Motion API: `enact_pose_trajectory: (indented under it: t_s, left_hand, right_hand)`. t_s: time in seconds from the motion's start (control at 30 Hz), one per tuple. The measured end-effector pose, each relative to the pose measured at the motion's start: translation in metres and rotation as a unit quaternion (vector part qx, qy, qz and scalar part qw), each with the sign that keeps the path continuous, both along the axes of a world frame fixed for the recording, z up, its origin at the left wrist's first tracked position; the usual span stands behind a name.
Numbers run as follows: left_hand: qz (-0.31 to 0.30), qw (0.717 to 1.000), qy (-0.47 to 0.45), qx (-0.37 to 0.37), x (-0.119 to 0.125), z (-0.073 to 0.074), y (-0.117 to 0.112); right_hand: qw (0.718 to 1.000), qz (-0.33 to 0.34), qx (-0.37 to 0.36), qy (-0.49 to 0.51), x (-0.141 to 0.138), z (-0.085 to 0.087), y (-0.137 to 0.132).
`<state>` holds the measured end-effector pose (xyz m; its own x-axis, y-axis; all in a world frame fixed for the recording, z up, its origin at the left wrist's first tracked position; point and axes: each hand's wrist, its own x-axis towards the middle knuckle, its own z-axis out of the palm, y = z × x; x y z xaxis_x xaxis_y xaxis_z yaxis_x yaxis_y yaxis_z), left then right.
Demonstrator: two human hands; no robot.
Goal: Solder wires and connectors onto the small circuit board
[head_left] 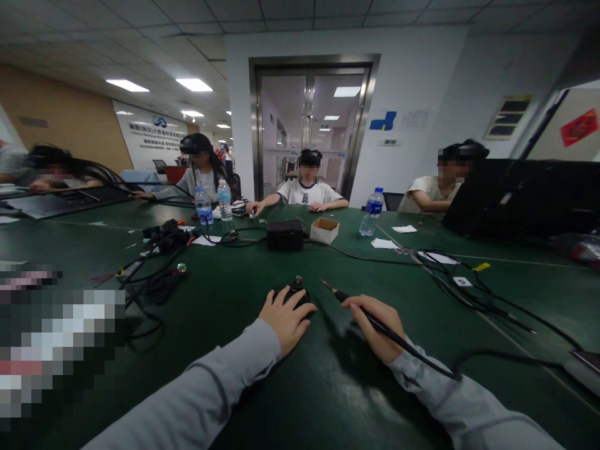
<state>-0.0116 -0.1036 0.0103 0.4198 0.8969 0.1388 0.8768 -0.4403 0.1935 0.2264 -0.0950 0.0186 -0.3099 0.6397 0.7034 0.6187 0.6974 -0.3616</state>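
My left hand (285, 319) rests on the green table (234, 350), its fingers curled over a small black round device (293, 292) with a tiny component on top. My right hand (377, 325) grips a black soldering iron (356, 309) like a pen. Its thin tip points left towards the device and stops a little short of it. The iron's black cord (469, 362) trails back over my right sleeve.
A black box (285, 236), a small cardboard box (324, 230), water bottles (372, 212) and tangled black cables (159, 275) lie farther out. Several other people sit around the table's far side. A dark laptop (520, 197) stands at right. A blurred patch covers the near left.
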Motion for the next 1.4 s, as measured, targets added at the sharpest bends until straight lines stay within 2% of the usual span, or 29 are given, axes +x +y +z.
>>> enact_pose_trajectory:
  t_s: [0.13, 0.23, 0.37, 0.47, 0.57, 0.67, 0.8, 0.93, 1.1, 1.4]
  left_hand:
    - [0.002, 1.0, -0.013, -0.001, -0.014, 0.006, 0.003]
    - [0.024, 0.998, -0.058, 0.01, -0.021, 0.014, 0.012]
    - [0.118, 0.987, -0.103, 0.04, -0.028, 0.018, 0.038]
    - [0.183, 0.977, -0.111, -0.019, -0.029, 0.013, 0.059]
    - [0.215, 0.967, -0.124, -0.06, -0.022, 0.005, 0.072]
    - [0.195, 0.972, -0.125, -0.044, -0.012, 0.0, 0.076]
    - [0.163, 0.98, -0.106, -0.043, 0.0, 0.002, 0.077]
    - [0.129, 0.985, -0.095, -0.063, 0.001, 0.006, 0.08]
    - [0.089, 0.985, -0.133, -0.058, -0.003, 0.003, 0.086]
    - [0.113, 0.984, -0.133, -0.032, 0.004, 0.0, 0.088]
  right_hand:
    - [1.0, -0.001, -0.001, -0.001, -0.001, 0.001, 0.0]
    - [1.0, 0.003, -0.001, -0.001, -0.003, 0.001, 0.0]
    - [1.0, 0.005, 0.001, -0.005, -0.005, 0.0, 0.001]
    - [1.0, 0.006, 0.0, -0.011, -0.005, 0.0, 0.002]
    - [1.0, 0.006, 0.001, -0.01, -0.005, 0.0, 0.002]
    - [1.0, 0.011, 0.004, -0.007, -0.005, 0.001, 0.002]
    - [1.0, 0.017, 0.009, 0.0, -0.006, 0.002, 0.002]
    - [1.0, 0.015, 0.004, 0.001, -0.006, 0.001, 0.001]
    - [1.0, 0.013, 0.007, 0.001, -0.007, 0.001, 0.0]
    - [0.999, 0.026, 0.022, -0.01, -0.008, 0.0, 0.0]
